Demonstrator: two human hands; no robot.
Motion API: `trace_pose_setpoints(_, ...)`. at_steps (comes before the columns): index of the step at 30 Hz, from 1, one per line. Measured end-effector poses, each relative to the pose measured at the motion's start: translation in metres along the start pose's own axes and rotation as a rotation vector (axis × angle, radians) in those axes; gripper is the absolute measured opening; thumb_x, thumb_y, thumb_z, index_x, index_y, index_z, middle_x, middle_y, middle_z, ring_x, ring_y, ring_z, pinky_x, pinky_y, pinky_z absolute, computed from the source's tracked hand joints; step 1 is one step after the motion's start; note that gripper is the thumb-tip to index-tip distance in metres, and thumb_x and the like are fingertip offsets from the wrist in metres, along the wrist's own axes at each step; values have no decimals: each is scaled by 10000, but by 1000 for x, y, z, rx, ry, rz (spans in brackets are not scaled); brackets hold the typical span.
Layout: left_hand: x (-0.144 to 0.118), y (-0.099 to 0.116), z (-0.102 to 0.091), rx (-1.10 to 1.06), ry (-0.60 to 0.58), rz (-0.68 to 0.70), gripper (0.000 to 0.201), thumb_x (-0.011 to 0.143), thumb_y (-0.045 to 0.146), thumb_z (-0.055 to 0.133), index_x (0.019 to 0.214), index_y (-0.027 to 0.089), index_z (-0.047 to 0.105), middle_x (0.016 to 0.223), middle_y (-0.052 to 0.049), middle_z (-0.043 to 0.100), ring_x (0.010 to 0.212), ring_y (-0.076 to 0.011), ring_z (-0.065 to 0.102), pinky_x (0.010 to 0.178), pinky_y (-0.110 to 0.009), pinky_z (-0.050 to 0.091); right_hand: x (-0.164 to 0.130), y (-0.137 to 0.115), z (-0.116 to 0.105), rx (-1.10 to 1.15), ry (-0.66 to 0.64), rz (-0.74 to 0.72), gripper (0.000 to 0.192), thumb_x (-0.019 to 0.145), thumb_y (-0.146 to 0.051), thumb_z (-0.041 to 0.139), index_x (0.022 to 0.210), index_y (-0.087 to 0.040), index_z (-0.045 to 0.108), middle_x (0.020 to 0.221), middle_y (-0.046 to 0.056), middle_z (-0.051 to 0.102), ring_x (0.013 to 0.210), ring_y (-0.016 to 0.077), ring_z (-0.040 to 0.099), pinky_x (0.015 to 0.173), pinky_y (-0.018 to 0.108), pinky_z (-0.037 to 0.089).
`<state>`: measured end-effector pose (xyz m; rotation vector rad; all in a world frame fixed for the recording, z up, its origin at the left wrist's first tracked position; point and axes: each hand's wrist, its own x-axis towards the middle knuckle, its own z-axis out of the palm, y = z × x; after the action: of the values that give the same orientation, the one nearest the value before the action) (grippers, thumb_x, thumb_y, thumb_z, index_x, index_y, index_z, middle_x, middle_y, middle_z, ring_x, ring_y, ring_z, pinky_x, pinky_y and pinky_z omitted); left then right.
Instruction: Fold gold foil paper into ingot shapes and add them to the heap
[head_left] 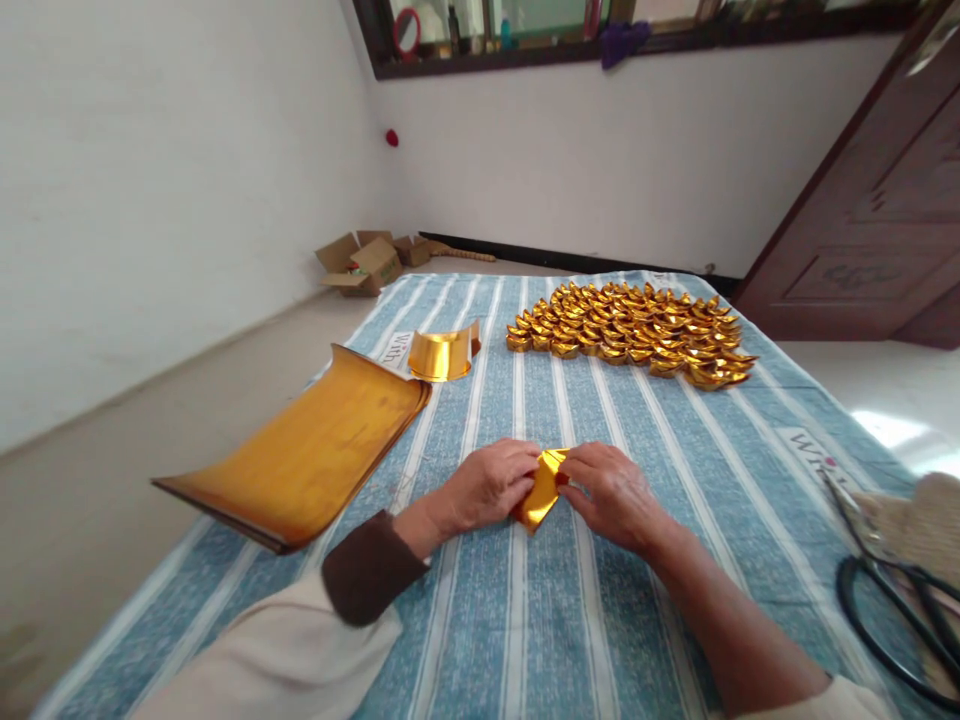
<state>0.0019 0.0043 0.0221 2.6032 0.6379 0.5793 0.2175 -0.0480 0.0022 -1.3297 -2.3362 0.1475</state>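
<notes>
A small piece of shiny gold foil paper [541, 497], partly folded, lies on the striped cloth between my two hands. My left hand [491, 485] grips its left edge, fingers closed over it. My right hand [611, 493] pinches the right side and upper corner, thumb tucked under the fingers. Parts of the paper are hidden beneath the fingertips. Beyond my left hand a curled gold foil strip [442, 357] stands on the cloth. A stack of large gold sheets [300, 450] lies to the left, its ends curling up.
Many folded gold ingot shapes [622, 325] sit packed together at the far right of the blue striped tablecloth [495, 620]. Black-handled scissors [874, 570] rest by a tan cloth [919, 525] at the right edge. Cardboard boxes [364, 262] stand on the floor beyond.
</notes>
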Motion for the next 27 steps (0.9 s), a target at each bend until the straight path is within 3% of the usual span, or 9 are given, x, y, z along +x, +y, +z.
trace_pose_setpoints(4, -22, 14, -14, -72, -89, 40, 132, 870, 177, 610, 989, 173, 665, 1131, -82, 674, 1117, -213, 602, 1016, -392, 458, -2, -2, -7, 6, -80, -25, 170, 873, -330, 673, 1017, -240, 674, 1037, 56, 658, 992, 220, 579, 865, 368, 431)
trace_pose_setpoints(9, -33, 12, -7, -31, -77, -5, 170, 850, 218, 665, 1012, 169, 675, 1187, -109, 661, 1157, -247, 587, 1021, -439, 447, -4, -1, -7, -57, -112, -47, 317, 812, -363, 752, 1093, -247, 659, 1080, 61, 644, 993, 240, 569, 862, 391, 434)
trace_pose_setpoints(20, -35, 7, 1, -62, -12, 0, 133, 857, 241, 661, 967, 168, 672, 1162, -105, 674, 1124, -231, 605, 1004, -423, 458, -2, -7, -2, -120, -65, -76, 162, 928, -349, 608, 994, -211, 660, 995, 83, 651, 950, 225, 585, 819, 362, 463)
trace_pose_setpoints(27, -36, 8, 4, -50, 32, -13, 116, 859, 204, 621, 961, 168, 662, 1154, -103, 675, 1115, -234, 608, 1006, -447, 459, -3, -10, 0, -158, -41, -68, 203, 976, -327, 518, 926, -195, 664, 951, 96, 648, 928, 230, 598, 805, 363, 474)
